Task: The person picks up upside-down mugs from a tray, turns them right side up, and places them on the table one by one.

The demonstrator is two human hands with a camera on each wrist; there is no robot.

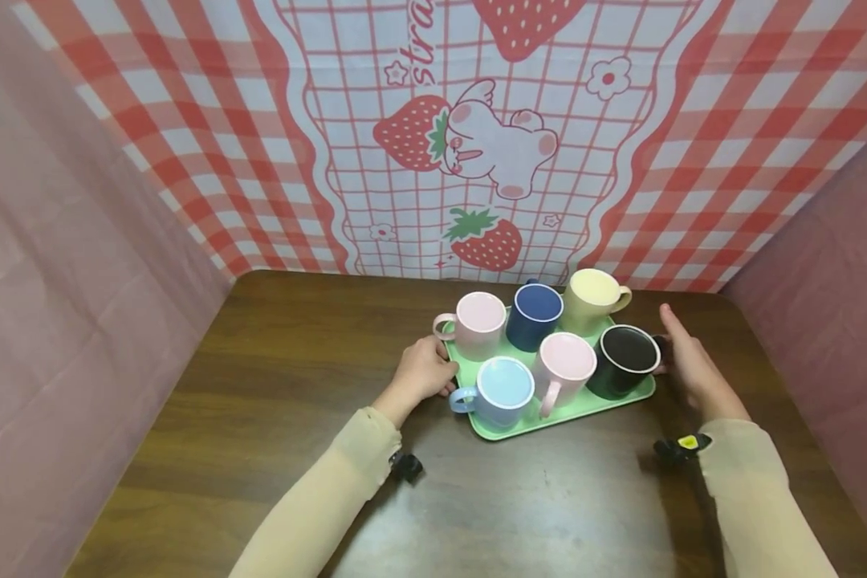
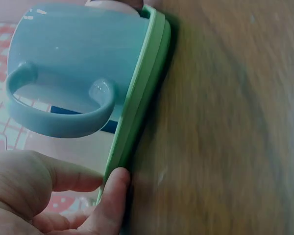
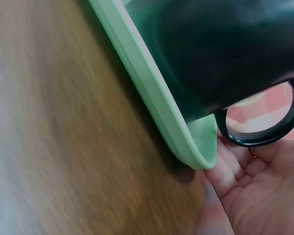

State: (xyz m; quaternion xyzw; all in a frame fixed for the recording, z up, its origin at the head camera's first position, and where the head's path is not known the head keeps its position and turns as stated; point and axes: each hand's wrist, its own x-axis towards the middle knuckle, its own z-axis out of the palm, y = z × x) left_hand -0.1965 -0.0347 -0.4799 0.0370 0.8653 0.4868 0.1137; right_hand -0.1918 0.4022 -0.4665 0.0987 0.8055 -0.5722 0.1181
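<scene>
A light green tray (image 1: 578, 408) carries several mugs. At its left edge my left hand (image 1: 425, 369) pinches the rim between thumb and fingers, beside the handle of a light blue mug (image 1: 504, 392). My right hand (image 1: 696, 371) is at the tray's right end, next to the black mug (image 1: 624, 361) and its handle. Its thumb points out straight, and in the right wrist view its fingers reach the green rim (image 3: 154, 93), their tips partly hidden beneath it. Two pink mugs (image 1: 479, 325), a navy mug (image 1: 535, 317) and a pale yellow mug (image 1: 589, 301) also stand upright on the tray.
Brown wood-grain table (image 1: 260, 385) lies under the tray. Behind its back edge hangs a red-and-white checked strawberry cloth (image 1: 405, 225), close to the rear mugs. Pink curtains (image 1: 79, 321) border the left and right sides.
</scene>
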